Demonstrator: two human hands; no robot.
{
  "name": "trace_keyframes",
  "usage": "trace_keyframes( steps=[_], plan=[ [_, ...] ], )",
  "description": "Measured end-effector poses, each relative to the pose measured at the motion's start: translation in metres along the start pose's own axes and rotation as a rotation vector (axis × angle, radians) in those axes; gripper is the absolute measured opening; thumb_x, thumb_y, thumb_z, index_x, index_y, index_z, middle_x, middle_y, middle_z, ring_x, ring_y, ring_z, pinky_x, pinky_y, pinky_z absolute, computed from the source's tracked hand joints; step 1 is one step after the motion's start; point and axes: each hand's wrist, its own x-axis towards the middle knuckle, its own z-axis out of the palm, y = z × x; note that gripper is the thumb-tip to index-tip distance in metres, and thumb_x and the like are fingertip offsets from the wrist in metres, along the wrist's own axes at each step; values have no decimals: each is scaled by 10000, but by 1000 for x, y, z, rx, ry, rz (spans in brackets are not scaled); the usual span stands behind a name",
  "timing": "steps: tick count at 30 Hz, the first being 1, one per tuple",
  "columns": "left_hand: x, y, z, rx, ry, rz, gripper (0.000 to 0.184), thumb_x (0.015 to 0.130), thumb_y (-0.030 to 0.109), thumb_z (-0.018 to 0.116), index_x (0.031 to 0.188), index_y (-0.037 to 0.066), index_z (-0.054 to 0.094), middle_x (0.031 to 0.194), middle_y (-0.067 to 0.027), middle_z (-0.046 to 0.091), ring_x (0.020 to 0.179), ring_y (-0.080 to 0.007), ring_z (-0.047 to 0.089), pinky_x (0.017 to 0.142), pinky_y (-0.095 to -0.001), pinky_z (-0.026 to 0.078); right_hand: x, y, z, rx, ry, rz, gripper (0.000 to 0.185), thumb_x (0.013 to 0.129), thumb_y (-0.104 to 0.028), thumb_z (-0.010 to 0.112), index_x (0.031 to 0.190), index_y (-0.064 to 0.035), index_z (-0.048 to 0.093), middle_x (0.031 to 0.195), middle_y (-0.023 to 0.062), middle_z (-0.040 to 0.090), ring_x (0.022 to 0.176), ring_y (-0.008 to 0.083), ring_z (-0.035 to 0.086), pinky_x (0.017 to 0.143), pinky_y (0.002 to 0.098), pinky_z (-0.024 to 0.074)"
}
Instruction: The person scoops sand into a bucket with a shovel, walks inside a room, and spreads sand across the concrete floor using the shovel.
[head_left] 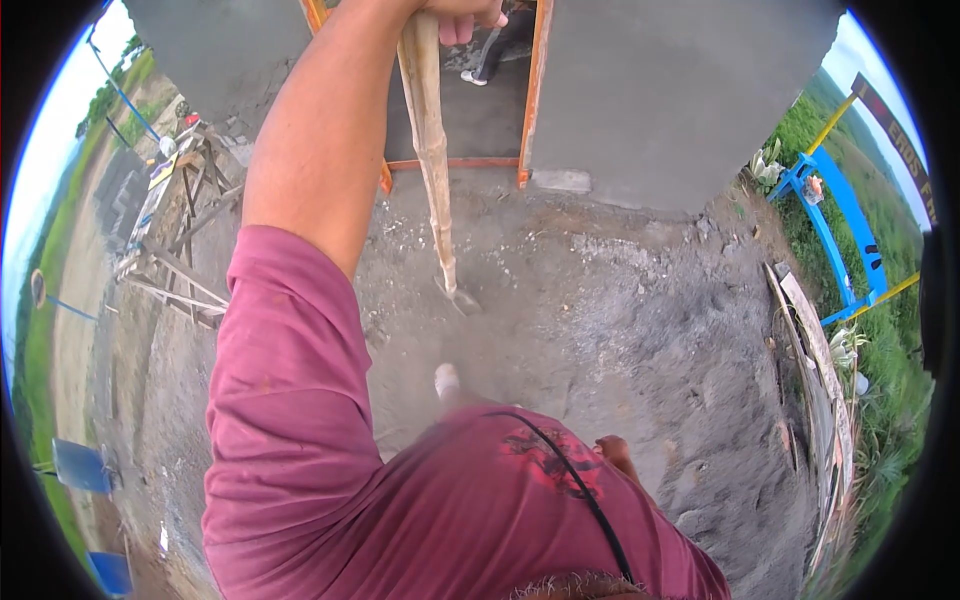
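My left hand (458, 20) is raised at the top edge of the view, its fingers closed round the upper part of a bamboo pole (430, 140). The pole slants down to the ground in front of me, where its lower tip meets a small flat grey piece (460, 299); I cannot make out whether the two are joined. Low beside my belly hangs my right hand (612, 449), mostly hidden by my shirt, with its fingers too small and covered to read. One of my feet (447, 380) shows below the pole.
An orange door frame (528, 110) stands ahead in a grey plastered wall (680, 90). Through it shows another person's leg with a white shoe (474, 77). Wooden trestles (185, 230) stand left. Planks (815, 350) and a blue frame (840, 230) lie right. The ground is rough, grey and uneven.
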Motion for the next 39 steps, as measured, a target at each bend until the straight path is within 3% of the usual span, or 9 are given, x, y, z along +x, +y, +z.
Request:
trace_keyframes(
  steps=[3, 6, 8, 11, 22, 25, 28, 33, 39],
  plan=[
    [-2, -8, -1, -17, 3, -19, 209, 927, 159, 582, 918, -12, 702, 816, -149, 733, 697, -243, 718, 616, -359, 576, 9, 10, -1, -58, -11, -104, 209, 937, -46, 484, 729, -50, 500, 612, 66, 461, 464, 165, 463, 374, 307, 315],
    [-10, -9, -2, 15, 14, -51, 216, 928, 170, 587, 918, -6, 712, 822, -151, 735, 701, -239, 717, 619, -357, 576, 15, -7, -5, 7, -51, 94, 211, 937, -47, 482, 726, -57, 490, 604, 57, 446, 461, 161, 454, 373, 304, 311],
    [-11, -14, -4, 10, 13, -69, 221, 930, 176, 589, 925, -4, 717, 827, -151, 736, 706, -238, 717, 623, -357, 576, 19, -13, -9, -48, -70, 240, 99, 888, -130, 526, 825, -65, 566, 720, 74, 533, 614, 201, 531, 496, 336, 392],
    [-20, -6, -4, 28, 9, -108, 228, 931, 179, 585, 926, -7, 718, 828, -149, 736, 707, -241, 717, 620, -360, 574, 31, 27, -3, -176, -81, 339, 323, 797, -268, 605, 1014, -58, 718, 941, 112, 720, 891, 265, 689, 711, 395, 552],
    [-11, 13, -3, 76, 10, -105, 254, 949, 189, 565, 954, -15, 716, 862, -157, 736, 733, -240, 715, 670, -359, 570, 53, 67, 6, 703, -215, 457, 149, 780, -160, 493, 781, -44, 586, 700, 73, 543, 602, 192, 480, 458, 359, 348],
    [-4, 17, -2, 61, 24, -115, 256, 946, 181, 561, 970, -19, 718, 874, -161, 737, 732, -242, 716, 675, -365, 571, 43, 50, 12, 538, -102, 387, 225, 937, -69, 481, 714, -87, 457, 608, 66, 448, 464, 175, 447, 379, 314, 311],
    [15, 12, -3, 58, -6, -83, 254, 939, 166, 556, 975, -21, 723, 883, -164, 738, 732, -243, 716, 676, -370, 574, 31, 34, 14, 679, -15, 513, 209, 937, -69, 492, 729, -72, 475, 614, 71, 470, 472, 175, 468, 376, 313, 322],
    [31, 19, -3, 57, -41, -55, 250, 929, 155, 559, 974, -25, 726, 889, -169, 738, 733, -256, 717, 673, -378, 580, 11, 15, 4, 113, -42, 214, 208, 932, -51, 498, 724, -47, 505, 606, 63, 477, 473, 158, 495, 367, 316, 346],
    [38, 35, 0, 75, -46, -91, 272, 949, 189, 566, 989, -26, 728, 903, -168, 742, 755, -265, 719, 691, -389, 573, -11, -29, -3, -19, -3, 277, 198, 927, -25, 491, 740, -27, 557, 629, 79, 540, 480, 146, 524, 370, 300, 380]
  ],
)
